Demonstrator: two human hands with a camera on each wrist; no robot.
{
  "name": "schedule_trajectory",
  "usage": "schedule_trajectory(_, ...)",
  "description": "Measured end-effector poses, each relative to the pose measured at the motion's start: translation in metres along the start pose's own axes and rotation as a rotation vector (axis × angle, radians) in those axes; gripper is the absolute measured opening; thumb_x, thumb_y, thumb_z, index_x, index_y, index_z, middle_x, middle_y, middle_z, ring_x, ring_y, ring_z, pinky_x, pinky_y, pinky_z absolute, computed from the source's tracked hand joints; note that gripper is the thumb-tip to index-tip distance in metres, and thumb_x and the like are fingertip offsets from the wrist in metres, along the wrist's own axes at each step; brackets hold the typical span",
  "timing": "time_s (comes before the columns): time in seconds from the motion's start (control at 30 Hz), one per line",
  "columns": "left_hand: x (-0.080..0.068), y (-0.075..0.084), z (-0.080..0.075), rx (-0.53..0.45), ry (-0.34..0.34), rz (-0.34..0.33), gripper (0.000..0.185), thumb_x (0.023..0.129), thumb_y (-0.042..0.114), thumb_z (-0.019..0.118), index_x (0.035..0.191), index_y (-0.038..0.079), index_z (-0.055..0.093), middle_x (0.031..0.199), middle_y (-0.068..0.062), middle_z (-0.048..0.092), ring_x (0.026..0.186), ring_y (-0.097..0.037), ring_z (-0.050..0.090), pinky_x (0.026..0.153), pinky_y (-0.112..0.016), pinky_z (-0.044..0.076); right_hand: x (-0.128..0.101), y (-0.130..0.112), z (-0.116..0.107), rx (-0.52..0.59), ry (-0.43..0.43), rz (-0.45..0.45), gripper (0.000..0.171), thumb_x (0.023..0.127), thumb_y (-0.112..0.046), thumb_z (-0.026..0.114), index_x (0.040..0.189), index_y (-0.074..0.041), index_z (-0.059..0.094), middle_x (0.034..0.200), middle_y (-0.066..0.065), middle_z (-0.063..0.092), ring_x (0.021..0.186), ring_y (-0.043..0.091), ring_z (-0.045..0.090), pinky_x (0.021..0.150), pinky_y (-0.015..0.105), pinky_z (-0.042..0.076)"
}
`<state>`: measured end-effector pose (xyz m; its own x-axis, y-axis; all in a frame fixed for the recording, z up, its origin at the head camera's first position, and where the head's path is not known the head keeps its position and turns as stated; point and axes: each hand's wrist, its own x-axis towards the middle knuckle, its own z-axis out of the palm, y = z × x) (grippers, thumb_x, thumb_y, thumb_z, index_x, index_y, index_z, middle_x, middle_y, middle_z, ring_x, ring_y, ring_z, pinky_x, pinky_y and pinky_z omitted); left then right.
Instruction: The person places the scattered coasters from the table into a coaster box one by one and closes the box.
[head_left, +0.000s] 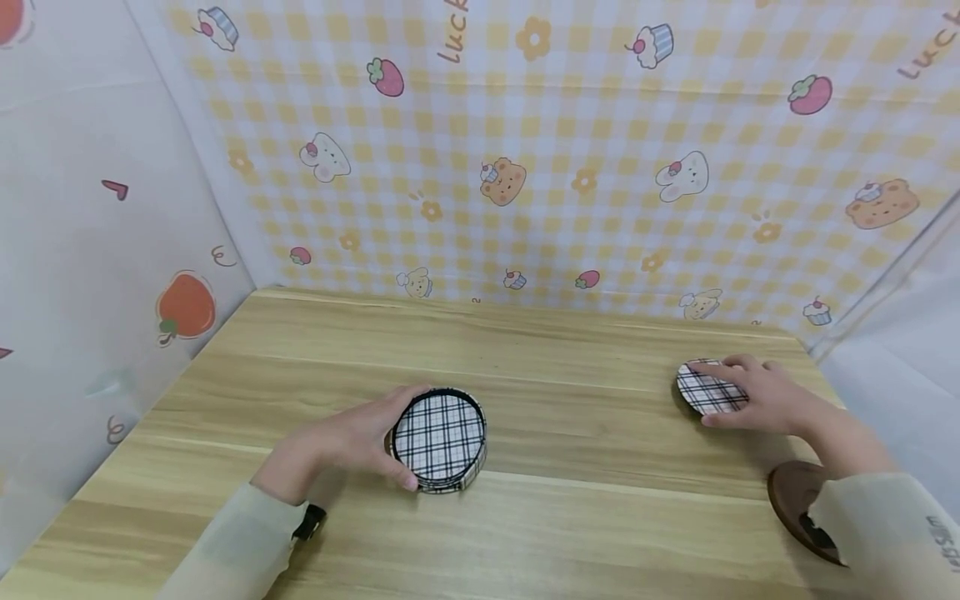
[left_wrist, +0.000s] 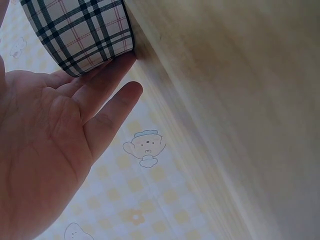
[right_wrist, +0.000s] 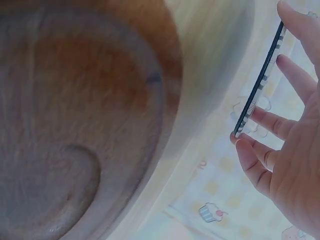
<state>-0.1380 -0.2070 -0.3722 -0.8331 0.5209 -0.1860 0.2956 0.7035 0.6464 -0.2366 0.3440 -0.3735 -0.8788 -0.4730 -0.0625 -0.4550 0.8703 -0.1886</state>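
A round plaid coaster holder (head_left: 474, 472) with a dark inner rim stands on the table, a black-and-white plaid coaster (head_left: 438, 435) lying inside it. My left hand (head_left: 358, 437) holds the holder from its left side, thumb at the front and fingers around the back. In the left wrist view, fingers touch the holder's plaid wall (left_wrist: 85, 32). Farther right, my right hand (head_left: 772, 402) grips a loose round plaid coaster (head_left: 703, 393) by its edge. Seen edge-on in the right wrist view, that coaster (right_wrist: 260, 82) is thin and dark on one face, tilted off the table.
A round brown dish-like piece (head_left: 789, 498) lies at the right, partly under my right sleeve; its grooved surface (right_wrist: 95, 100) fills much of the right wrist view. The wooden table (head_left: 525, 533) meets a yellow-checked cloth backdrop (head_left: 480, 108) behind and pale cloth (head_left: 67, 250) at the left.
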Motion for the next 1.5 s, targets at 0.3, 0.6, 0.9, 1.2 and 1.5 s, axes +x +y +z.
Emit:
schedule_trajectory(0.3,0.001,-0.003,0.002,-0.004,0.004,0.007,0.126,0.064,0.048,0.089,0.157,0.005,0.015,0.155,-0.021,0.035,0.137,-0.042,0.043,0.112,-0.063,0.037,0.004,-0.02,-0.003,-0.042,0.012,-0.043,0.084,0.074,-0.058,0.079,0.146,-0.024,0.049,0.139,0.033,0.044,0.114,0.058,0.044,0.086,0.072,0.044)
schedule_trajectory(0.6,0.0,-0.003,0.001,-0.005,0.005,0.003,0.126,0.064,0.048,0.089,0.157,0.006,0.015,0.155,-0.021,0.035,0.136,-0.042,0.043,0.111,-0.063,0.038,0.01,-0.043,-0.007,-0.031,0.007,-0.067,0.083,0.074,-0.06,0.078,0.146,-0.028,0.05,0.142,0.029,0.044,0.116,0.056,0.044,0.083,0.069,0.047)
schedule_trajectory(0.9,0.001,-0.004,0.001,0.0,0.005,0.006,0.126,0.064,0.049,0.089,0.157,0.006,0.015,0.155,-0.021,0.035,0.137,-0.042,0.043,0.112,-0.063,0.037,0.02,-0.066,-0.009,-0.019,-0.016,-0.11,0.082,0.075,-0.06,0.077,0.147,-0.031,0.048,0.145,0.026,0.042,0.12,0.055,0.043,0.085,0.068,0.048)
schedule_trajectory(1.2,0.001,-0.002,0.001,-0.002,0.008,-0.022,0.127,0.063,0.047,0.09,0.157,0.006,0.016,0.155,-0.02,0.035,0.136,-0.042,0.043,0.112,-0.064,0.037,0.031,-0.089,-0.009,-0.029,0.006,-0.164,0.08,0.075,-0.057,0.078,0.146,-0.034,0.049,0.146,0.023,0.044,0.117,0.047,0.046,0.085,0.062,0.051)
schedule_trajectory(1.5,0.002,-0.001,0.001,0.005,0.01,-0.034,0.127,0.062,0.048,0.09,0.157,0.006,0.017,0.154,-0.018,0.036,0.136,-0.041,0.044,0.112,-0.064,0.037,0.038,-0.116,-0.005,-0.011,0.009,-0.213,0.077,0.076,-0.055,0.079,0.145,-0.036,0.05,0.145,0.019,0.045,0.117,0.043,0.046,0.085,0.058,0.052)
